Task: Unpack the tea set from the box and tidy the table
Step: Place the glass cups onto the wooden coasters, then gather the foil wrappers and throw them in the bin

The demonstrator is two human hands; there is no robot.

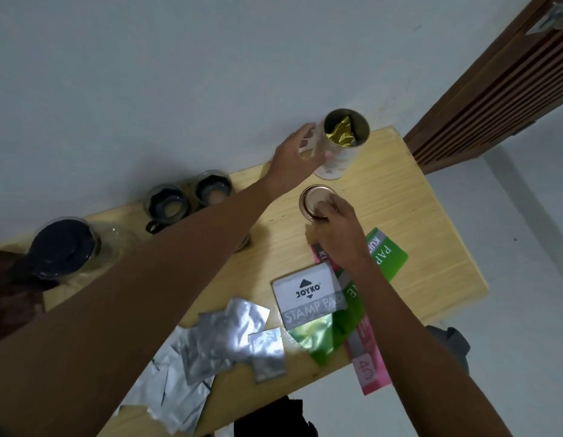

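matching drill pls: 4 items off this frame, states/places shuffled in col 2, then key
Column 1
1. tin
2. round lid
3. stamp pad box
4. silver sachets

Column 2
A. heaped loose at the table's near edge
B. open, gold foil inside, gripped by left hand
C. lying on green and pink packets
D. flat on the table under the right hand fingers

Pairs: 1-B, 2-D, 3-C, 4-A
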